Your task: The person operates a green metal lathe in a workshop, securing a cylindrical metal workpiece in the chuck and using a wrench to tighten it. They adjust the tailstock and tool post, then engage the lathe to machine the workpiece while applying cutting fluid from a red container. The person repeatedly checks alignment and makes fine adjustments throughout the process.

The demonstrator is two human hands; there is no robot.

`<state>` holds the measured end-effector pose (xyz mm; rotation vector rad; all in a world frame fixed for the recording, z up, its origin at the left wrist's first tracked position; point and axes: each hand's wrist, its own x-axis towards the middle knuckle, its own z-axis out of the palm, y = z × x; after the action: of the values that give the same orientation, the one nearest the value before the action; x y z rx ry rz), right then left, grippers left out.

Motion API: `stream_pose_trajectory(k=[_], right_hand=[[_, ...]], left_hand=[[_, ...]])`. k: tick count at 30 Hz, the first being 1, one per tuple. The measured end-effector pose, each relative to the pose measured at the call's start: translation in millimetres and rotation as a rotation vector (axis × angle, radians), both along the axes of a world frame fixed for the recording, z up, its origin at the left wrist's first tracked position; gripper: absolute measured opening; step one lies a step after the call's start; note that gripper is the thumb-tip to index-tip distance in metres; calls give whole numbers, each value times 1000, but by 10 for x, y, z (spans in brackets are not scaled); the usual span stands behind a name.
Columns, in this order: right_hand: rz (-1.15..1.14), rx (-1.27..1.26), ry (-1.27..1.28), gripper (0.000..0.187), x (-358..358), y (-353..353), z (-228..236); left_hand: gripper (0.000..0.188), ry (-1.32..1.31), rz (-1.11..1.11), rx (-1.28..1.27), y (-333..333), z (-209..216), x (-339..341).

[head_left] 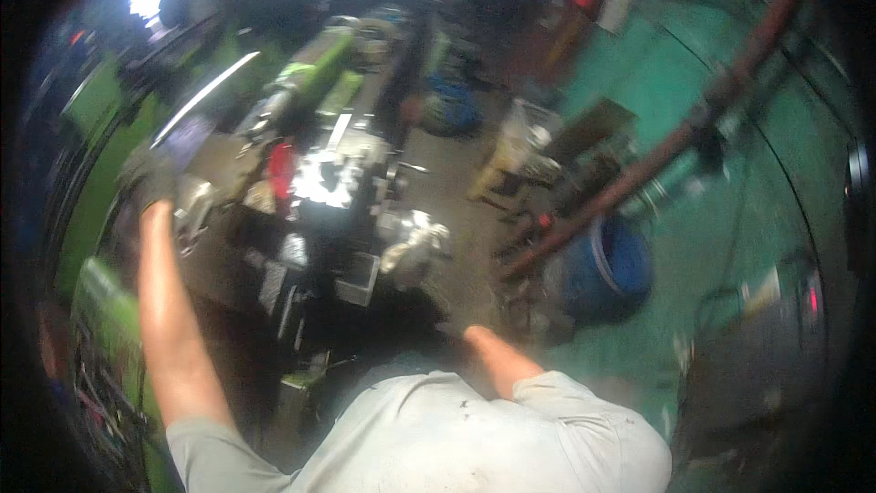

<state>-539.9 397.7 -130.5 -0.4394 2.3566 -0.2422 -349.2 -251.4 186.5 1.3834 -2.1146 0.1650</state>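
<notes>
The picture is smeared by motion. My left arm stretches forward on the left, and my left hand point(148, 178) wears a dark grey glove. Just beyond that glove runs a long, thin, shiny strip point(205, 99), slanting up to the right; whether the hand grips it I cannot tell. My right hand point(453, 325) is a dim blur in front of my body, its fingers lost in shadow. Ahead of it lies a crumpled whitish cloth or glove point(418, 239), close to a small grey tray point(358, 277). A red round thing point(281, 169) sits farther left.
Green machinery point(319, 55) with bright metal parts stands ahead. To the right are a blue bucket point(620, 260) and a long, slanting reddish-brown pipe point(657, 155) over a green floor point(730, 219). Farther off stands another blue container point(452, 110). A dark cabinet-like shape point(748, 365) is at the lower right.
</notes>
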Motion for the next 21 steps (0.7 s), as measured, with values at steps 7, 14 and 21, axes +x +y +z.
stream_pose_trajectory(k=[7,14,21], right_hand=[[-770,406,-11,44,670,2688,-71],[-1104,339,402,34,1047,3166,-137],[-1133,-161,1405,25,-782,3358,1057]], left_hand=[[52,-146,-27,-153,-1350,-838,299],[62,-113,-197,-82,-1679,-722,557],[61,-243,-127,36,-252,-595,296]])
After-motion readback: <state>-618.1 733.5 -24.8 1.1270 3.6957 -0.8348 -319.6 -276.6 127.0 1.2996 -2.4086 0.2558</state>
